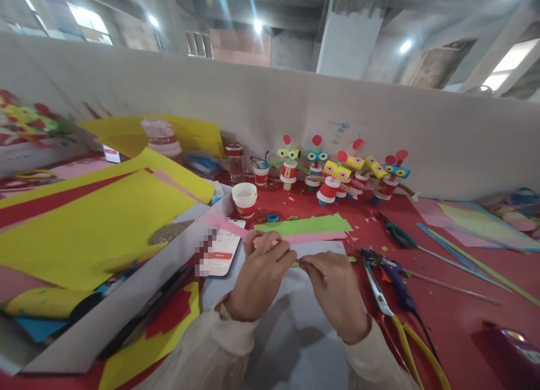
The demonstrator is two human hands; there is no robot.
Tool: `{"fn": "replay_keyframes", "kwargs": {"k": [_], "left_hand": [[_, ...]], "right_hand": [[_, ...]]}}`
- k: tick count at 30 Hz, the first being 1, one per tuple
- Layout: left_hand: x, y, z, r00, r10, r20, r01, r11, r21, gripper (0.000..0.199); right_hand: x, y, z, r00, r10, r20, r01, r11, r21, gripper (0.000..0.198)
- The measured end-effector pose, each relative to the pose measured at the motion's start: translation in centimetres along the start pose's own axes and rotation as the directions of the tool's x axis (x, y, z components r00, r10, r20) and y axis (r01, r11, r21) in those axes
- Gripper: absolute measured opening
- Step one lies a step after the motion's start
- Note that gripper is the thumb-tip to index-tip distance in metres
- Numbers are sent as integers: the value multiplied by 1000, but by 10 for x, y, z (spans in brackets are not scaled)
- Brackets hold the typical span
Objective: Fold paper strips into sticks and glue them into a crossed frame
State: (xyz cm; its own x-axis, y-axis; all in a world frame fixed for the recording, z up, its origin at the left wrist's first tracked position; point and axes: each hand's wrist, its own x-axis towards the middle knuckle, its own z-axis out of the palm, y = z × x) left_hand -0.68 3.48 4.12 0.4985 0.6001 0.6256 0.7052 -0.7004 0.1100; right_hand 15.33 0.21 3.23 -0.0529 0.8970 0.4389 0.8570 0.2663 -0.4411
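Close together over a grey sheet [304,345], my left hand [260,274] and my right hand [337,288] pinch a narrow green paper strip [352,259]. Only small bits of the strip show between and beyond the fingers. A pink paper strip [236,228] sticks out beside the left fingers; whether that hand holds it too, I cannot tell. Just beyond both hands lie a wide green paper piece [304,227] and a pink one [318,237]. Left of my left hand, a phone [223,255] lies face up.
Paper-cup figures [331,188] stand along the back wall near stacked white cups [244,198]. Scissors with yellow handles [382,300], a glue gun [396,286] and pliers [399,232] lie to the right. Yellow sheets [105,227] and a long grey board [126,288] cover the left.
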Motion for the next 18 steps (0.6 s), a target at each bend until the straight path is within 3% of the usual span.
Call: {"fn": "replay_keyframes", "kwargs": {"k": [2, 4, 6, 8, 10, 13, 16, 18], "left_hand": [[-2, 0, 0, 983, -82, -166, 76, 996, -44, 20], [-2, 0, 1, 928, -249, -276, 202, 961, -188, 16], [0, 2, 4, 874, -446, -195, 332, 839, -432, 12], [3, 4, 10, 825, -562, 63, 449, 583, -677, 16], [5, 6, 15, 765, -559, 320, 518, 241, -821, 19], [6, 1, 20, 691, -555, 463, 445, -178, -878, 16], [7, -9, 18, 620, -615, 488, 291, -397, -870, 17], [7, -15, 16, 593, -638, 491, 227, -453, -862, 19]], "right_hand": [[-1, 0, 2, 995, 84, -45, -79, 993, 90, 20], [-2, 0, 2, 980, 166, -110, -139, 966, 216, 20], [-2, -4, 2, 967, 215, -138, -161, 933, 323, 21], [-3, -8, 2, 964, 227, -139, -160, 911, 379, 21], [-3, -12, 3, 966, 227, -123, -162, 904, 396, 21], [-4, -15, 7, 971, 231, -60, -193, 908, 371, 25], [-6, -17, 13, 976, 215, 24, -210, 914, 347, 27], [-8, -20, 17, 980, 189, 67, -200, 917, 344, 26]]}}
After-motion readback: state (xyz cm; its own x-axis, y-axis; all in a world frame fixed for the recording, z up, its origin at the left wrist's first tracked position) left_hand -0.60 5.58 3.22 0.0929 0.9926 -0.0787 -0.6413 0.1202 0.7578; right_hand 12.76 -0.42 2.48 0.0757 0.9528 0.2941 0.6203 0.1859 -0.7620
